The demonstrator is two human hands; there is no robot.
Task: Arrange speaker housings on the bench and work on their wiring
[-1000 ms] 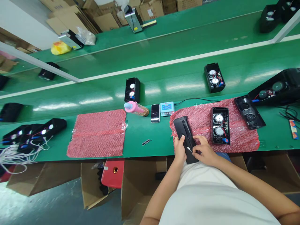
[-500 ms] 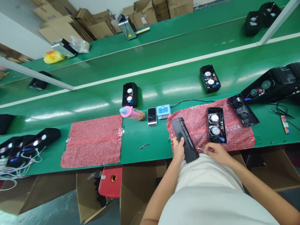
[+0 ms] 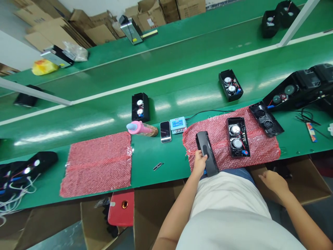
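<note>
My left hand [image 3: 199, 164] grips a long black speaker case [image 3: 208, 154] by its left side, tilted over the front edge of the right-hand red bubble-wrap mat [image 3: 218, 139]. A bit of blue shows beside the case's lower end. My right hand [image 3: 274, 182] is off the table to the right, above a cardboard box [image 3: 309, 180]; its fingers are curled together, and whatever they may hold is hidden. On the mat lies an open black speaker housing [image 3: 238, 137] with two round drivers and red wires. A black speaker front panel [image 3: 266, 119] rests at the mat's right end.
Left of the mat are a small blue-screened tester [image 3: 178, 125], a phone [image 3: 165, 132], a pink-topped bottle [image 3: 142, 128] and a small metal piece [image 3: 158, 166]. Another red mat [image 3: 97, 165] lies farther left. Open housings [image 3: 139, 106] stand behind; cables [image 3: 308, 116] lie right.
My right hand has moved right and down, away from the mat to beyond the table edge. The case in my left hand has been turned, showing another face. The view has shifted slightly.
</note>
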